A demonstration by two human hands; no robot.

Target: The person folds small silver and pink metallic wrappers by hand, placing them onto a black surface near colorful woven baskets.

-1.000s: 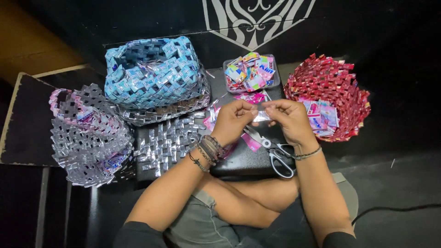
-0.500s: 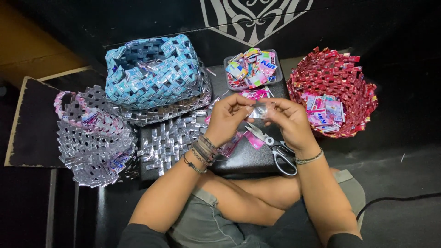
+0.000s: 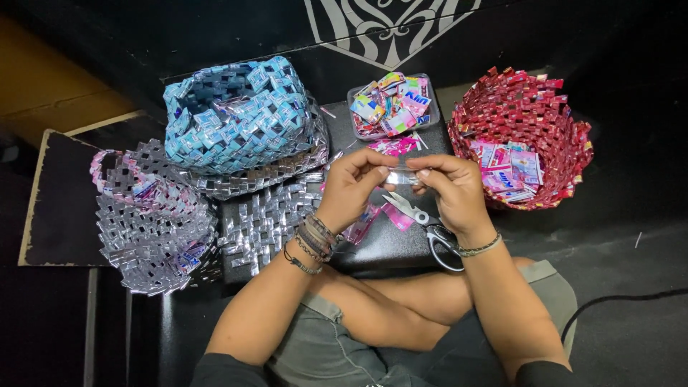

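Right now I see my left hand [image 3: 356, 183] and right hand [image 3: 450, 188] meeting over the black padded block [image 3: 387, 247], fingers curled in, both pinching the ends of a small glossy silver foil strip [image 3: 403, 176] held flat between the fingertips. Just beneath the strip lie steel scissors with black handles [image 3: 430, 231], blades open, resting on the block beside crumpled pink wrapper scraps [image 3: 394, 215]. Left of my wrist, a flat woven mat of shiny silver foil squares [image 3: 269, 215] spreads out. Beyond my knuckles sits a clear plastic tray heaped with folded multicoloured wrappers [image 3: 391, 104]. To the right stands a round red woven-wrapper basket [image 3: 530, 107] holding loose pink sachets. On the left are a blue woven-wrapper basket [image 3: 236, 115] and a silver lattice-weave basket with a pink handle [image 3: 154, 215].
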